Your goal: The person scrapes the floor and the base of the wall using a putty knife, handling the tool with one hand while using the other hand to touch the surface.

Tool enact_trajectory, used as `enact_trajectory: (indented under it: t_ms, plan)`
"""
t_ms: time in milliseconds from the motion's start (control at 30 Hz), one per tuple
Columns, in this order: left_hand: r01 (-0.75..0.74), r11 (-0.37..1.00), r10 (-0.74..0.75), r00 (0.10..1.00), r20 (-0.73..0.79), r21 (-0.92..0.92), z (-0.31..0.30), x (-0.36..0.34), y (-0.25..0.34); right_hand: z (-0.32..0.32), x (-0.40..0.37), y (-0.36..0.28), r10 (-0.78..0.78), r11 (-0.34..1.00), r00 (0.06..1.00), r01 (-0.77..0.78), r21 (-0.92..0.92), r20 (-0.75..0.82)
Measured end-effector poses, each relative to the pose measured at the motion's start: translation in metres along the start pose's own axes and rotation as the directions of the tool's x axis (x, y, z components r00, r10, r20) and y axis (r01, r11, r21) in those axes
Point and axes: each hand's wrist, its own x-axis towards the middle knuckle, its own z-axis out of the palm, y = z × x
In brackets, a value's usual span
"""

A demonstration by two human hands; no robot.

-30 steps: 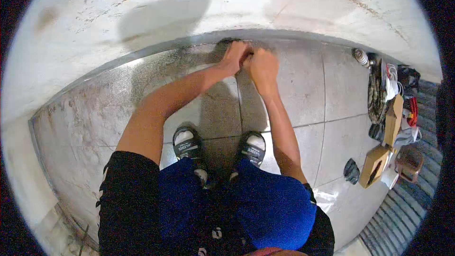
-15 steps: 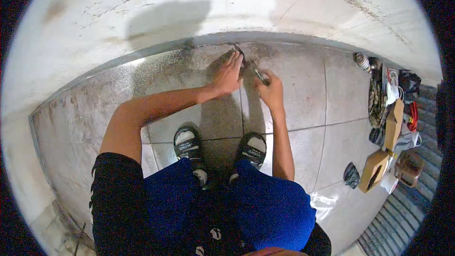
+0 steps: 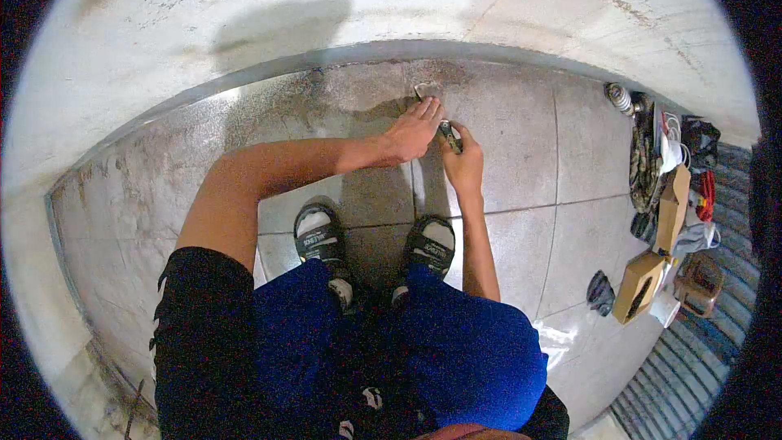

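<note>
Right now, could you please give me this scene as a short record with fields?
Right hand: gripping the handle of a scraper-like tool
Left hand: laid flat, fingers near the tool's blade
Blade: low at the tiled floor, near the foot of the wall
Feet: in dark open-toed sandals
Off to the right: cardboard box, red item, dark crumpled item
Unclear: whether the blade touches the tiles

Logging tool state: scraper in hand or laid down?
In hand: the right hand wraps the scraper's handle; the left hand lies over it behind the blade.
</note>
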Motion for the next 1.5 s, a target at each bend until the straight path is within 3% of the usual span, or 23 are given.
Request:
enact_trajectory:
  t_ms: [67, 167, 267, 367, 400, 500, 600, 700, 733, 833, 967, 1000, 1100, 1200, 1300, 1400, 1500]
  plan:
    - [-0.015, 0.996, 0.015, 1.000, 0.010, 0.086, 0.000, 0.003, -0.001, -0.003, -0.004, -0.014, -0.006, 0.995, 1.000, 0.004, -0.104, -0.022]
    - [0.043, 0.999, -0.042, 0.998, -0.040, 0.028, 0.009, 0.021, -0.008, -0.003, -0.001, -0.037, 0.011, 0.969, 1.000, -0.007, -0.249, 0.014]
    - [-0.050, 0.998, 0.048, 0.998, 0.042, 0.043, -0.013, 0.027, -0.019, -0.006, 0.019, -0.050, 0.026, 0.946, 0.999, -0.014, -0.324, 0.032]
    - [0.031, 0.993, -0.038, 0.997, -0.069, -0.110, 0.014, 0.042, -0.045, -0.003, 0.040, -0.048, -0.010, 0.951, 1.000, 0.017, -0.308, 0.024]
    - [-0.041, 0.997, 0.033, 0.992, -0.118, -0.066, -0.003, 0.035, -0.043, -0.004, 0.039, -0.051, 0.025, 0.943, 0.998, -0.007, -0.334, 0.049]
    - [-0.106, 0.956, 0.067, 0.987, -0.147, -0.275, -0.015, 0.023, -0.045, -0.002, 0.043, -0.068, 0.075, 0.933, 0.992, -0.035, -0.359, 0.098]
    - [-0.188, 0.971, 0.120, 0.915, -0.384, -0.145, -0.003, 0.036, -0.063, 0.004, 0.053, -0.068, 0.064, 0.941, 0.995, -0.036, -0.335, 0.072]
    - [-0.269, 0.936, 0.149, 0.886, -0.439, -0.225, 0.011, 0.054, -0.085, 0.009, 0.069, -0.066, 0.058, 0.931, 0.995, -0.026, -0.364, 0.077]
    - [-0.067, 0.961, 0.033, 0.991, -0.127, -0.268, -0.013, 0.044, -0.072, -0.002, 0.065, -0.078, 0.062, 0.926, 0.992, -0.014, -0.377, 0.113]
    - [-0.120, 0.888, 0.007, 0.969, -0.247, -0.444, -0.019, 0.021, -0.048, -0.006, 0.052, -0.084, 0.112, 0.906, 0.985, -0.047, -0.420, 0.132]
    - [-0.030, 0.946, -0.025, 0.986, -0.165, -0.323, -0.002, 0.054, -0.071, 0.004, 0.067, -0.064, 0.054, 0.913, 0.998, -0.036, -0.407, 0.034]
    - [-0.089, 0.924, 0.005, 0.975, -0.220, -0.373, 0.029, 0.072, -0.093, 0.004, 0.075, -0.064, 0.038, 0.908, 0.999, -0.021, -0.418, 0.032]
    - [-0.113, 0.991, 0.097, 0.974, -0.202, -0.069, 0.009, 0.069, -0.087, 0.002, 0.076, -0.072, 0.010, 0.897, 0.998, 0.021, -0.442, 0.068]
    - [-0.092, 0.956, 0.032, 0.977, -0.210, -0.280, -0.011, 0.039, -0.059, -0.005, 0.048, -0.077, 0.010, 0.897, 0.995, 0.034, -0.441, 0.097]
    - [-0.212, 0.973, 0.172, 0.929, -0.328, -0.089, -0.008, 0.033, -0.063, 0.003, 0.040, -0.077, 0.016, 0.910, 0.998, 0.008, -0.414, 0.054]
    - [-0.120, 0.985, 0.095, 0.977, -0.193, -0.126, -0.013, 0.054, -0.073, 0.006, 0.056, -0.075, 0.018, 0.908, 1.000, -0.010, -0.419, 0.015]
    - [-0.091, 0.995, 0.089, 0.995, 0.051, 0.039, -0.020, 0.051, -0.064, -0.005, 0.055, -0.081, 0.007, 0.932, 1.000, 0.000, -0.363, 0.020]
